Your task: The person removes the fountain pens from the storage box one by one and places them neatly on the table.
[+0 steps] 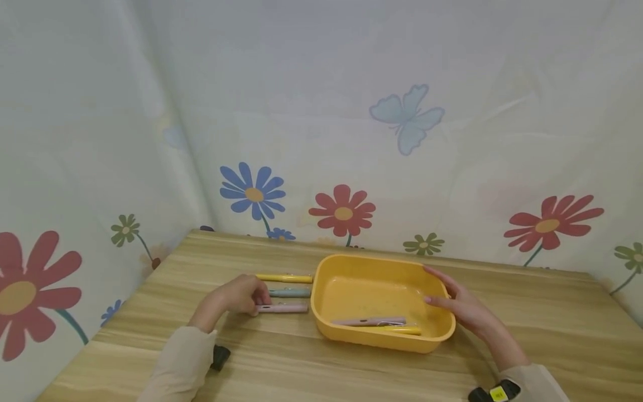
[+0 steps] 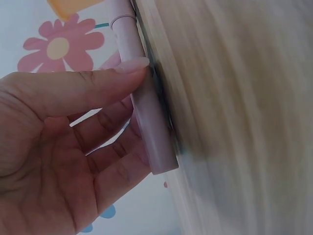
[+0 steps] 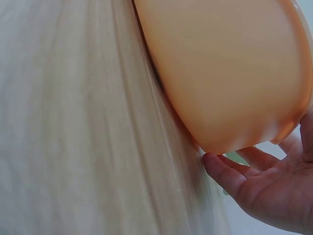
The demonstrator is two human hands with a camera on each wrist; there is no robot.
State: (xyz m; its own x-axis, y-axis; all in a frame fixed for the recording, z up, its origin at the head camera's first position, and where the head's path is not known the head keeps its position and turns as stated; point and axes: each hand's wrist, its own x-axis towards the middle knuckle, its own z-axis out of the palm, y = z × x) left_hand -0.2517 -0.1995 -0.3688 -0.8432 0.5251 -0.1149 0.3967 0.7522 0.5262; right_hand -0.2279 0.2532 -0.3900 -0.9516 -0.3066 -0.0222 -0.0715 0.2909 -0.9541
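My left hand [image 1: 243, 295] pinches the end of a pale pink pen [image 1: 288, 307] at the table's left-middle. In the left wrist view, the thumb lies on this pen [image 2: 154, 127] with fingers behind it, close to the wood. Just beyond lie a blue-green pen [image 1: 293, 292] and a yellow pen [image 1: 286, 278], roughly parallel. A yellow plastic box [image 1: 372, 287] stands to their right. My right hand [image 1: 467, 307] grips its right wall, thumb inside the rim and fingers outside. Within the box, a pinkish pen [image 1: 372, 321] and a yellow pen [image 1: 404, 330] lie along the near wall.
The wood-grain table [image 1: 281, 363] extends around the box on every side. A floral curtain [image 1: 311, 123] hangs behind and to the left. Dark wrist straps show at the left sleeve [image 1: 181, 357] and the right sleeve [image 1: 534, 382].
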